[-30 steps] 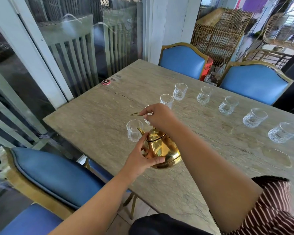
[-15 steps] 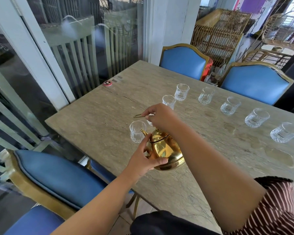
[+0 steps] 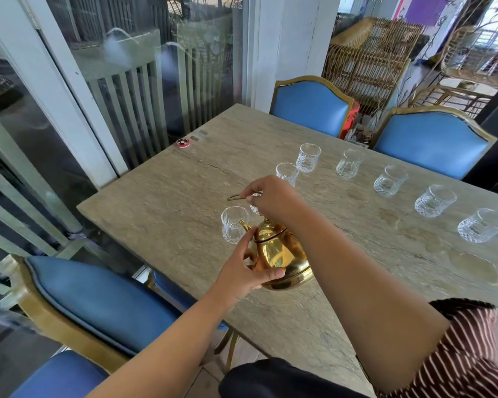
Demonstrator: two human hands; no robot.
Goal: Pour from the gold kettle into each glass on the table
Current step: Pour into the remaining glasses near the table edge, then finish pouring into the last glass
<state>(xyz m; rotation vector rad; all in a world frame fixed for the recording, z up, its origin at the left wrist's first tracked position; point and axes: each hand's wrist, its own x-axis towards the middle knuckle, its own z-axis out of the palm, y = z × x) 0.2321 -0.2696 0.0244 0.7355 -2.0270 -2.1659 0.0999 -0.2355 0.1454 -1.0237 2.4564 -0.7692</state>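
The gold kettle (image 3: 282, 254) is tilted left over the table's near-left part, its spout just above the rim of the nearest glass (image 3: 233, 224). My right hand (image 3: 270, 196) is shut on the kettle's thin wire handle. My left hand (image 3: 246, 267) cups the kettle's body from the near side, forefinger up by the lid. Another glass (image 3: 255, 208) is mostly hidden behind my right hand. Several more clear cut glasses curve away to the right, from one (image 3: 286, 173) past a far one (image 3: 308, 158) to the last (image 3: 482, 225).
The stone table (image 3: 170, 202) has a small red round disc (image 3: 183, 142) near its far-left edge. Blue gold-framed chairs stand at the far side (image 3: 311, 107) and at my near left (image 3: 98, 300). A glass wall runs along the left.
The kettle stays tilted at the nearest glass, and both hands keep their hold. The view has shifted slightly; nothing else moved.
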